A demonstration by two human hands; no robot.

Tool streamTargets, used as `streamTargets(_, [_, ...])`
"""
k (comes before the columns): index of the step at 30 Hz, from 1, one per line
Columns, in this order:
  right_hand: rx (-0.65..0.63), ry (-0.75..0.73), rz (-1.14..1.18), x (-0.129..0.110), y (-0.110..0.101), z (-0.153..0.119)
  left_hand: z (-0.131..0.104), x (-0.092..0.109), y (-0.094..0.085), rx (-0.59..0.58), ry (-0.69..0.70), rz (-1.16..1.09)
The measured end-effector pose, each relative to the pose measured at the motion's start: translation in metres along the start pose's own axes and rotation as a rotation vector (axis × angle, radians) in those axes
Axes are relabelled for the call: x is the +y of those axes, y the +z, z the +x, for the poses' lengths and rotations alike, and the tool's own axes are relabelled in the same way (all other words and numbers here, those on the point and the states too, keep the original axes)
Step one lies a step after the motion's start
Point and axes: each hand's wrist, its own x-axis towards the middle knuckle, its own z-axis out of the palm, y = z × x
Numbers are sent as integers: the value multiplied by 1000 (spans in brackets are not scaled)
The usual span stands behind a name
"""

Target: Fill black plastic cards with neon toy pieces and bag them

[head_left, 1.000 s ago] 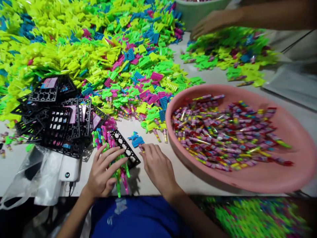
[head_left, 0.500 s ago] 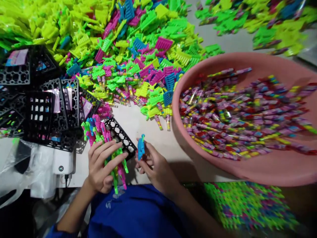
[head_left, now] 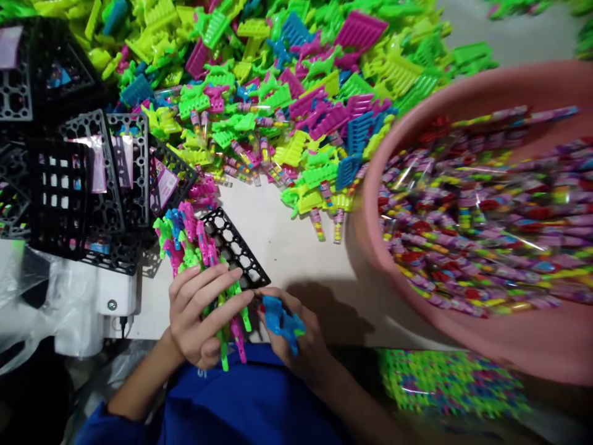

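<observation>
Left hand (head_left: 197, 318) draped over a long bundle of pink, green and blue plastic toy pieces (head_left: 185, 238), fingers slightly apart, thumb tucked near side; gripping or just resting, can't tell. Bundle's long axis runs upper left to lower right. Black plastic tray with round holes (head_left: 243, 248) alongside its right edge, roughly parallel; whether the bundle sits in it is hidden. Right hand (head_left: 311, 340) pinching a small blue plastic toy piece (head_left: 278, 318), just right of the bundle's lower half, near the tray's lower end; right hand nearer that end.

Surface: pale bench (head_left: 259, 219). Big heap of multicoloured plastic pieces (head_left: 319, 117) behind, pink plastic basin (head_left: 373, 210) of shiny multicoloured tubes (head_left: 486, 216) at right, jumbled black plastic trays (head_left: 69, 228) at left, boxy white device (head_left: 118, 293) beside them.
</observation>
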Motion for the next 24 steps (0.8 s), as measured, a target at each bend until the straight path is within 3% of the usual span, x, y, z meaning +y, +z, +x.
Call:
streamTargets(5, [-85, -106, -134, -11, -3, 9, 5, 2, -1, -21, 8, 14])
streamTargets(12, [-148, -170, -338, -18, 6, 14, 0, 1, 5, 41, -15, -22])
streamTargets(16, [-157, -140, -305, -16, 6, 10, -6, 0, 7, 67, -19, -41])
streamTargets(20, [-283, -64, -127, -3, -12, 31, -10, -3, 5, 47, -16, -27])
streamTargets(22, [-202, 18, -241, 8, -25, 50, -10, -6, 3, 28, -4, -22])
streamTargets(24, [-14, 145, -491, 18, -36, 67, -10, -8, 0, -6, 19, -18])
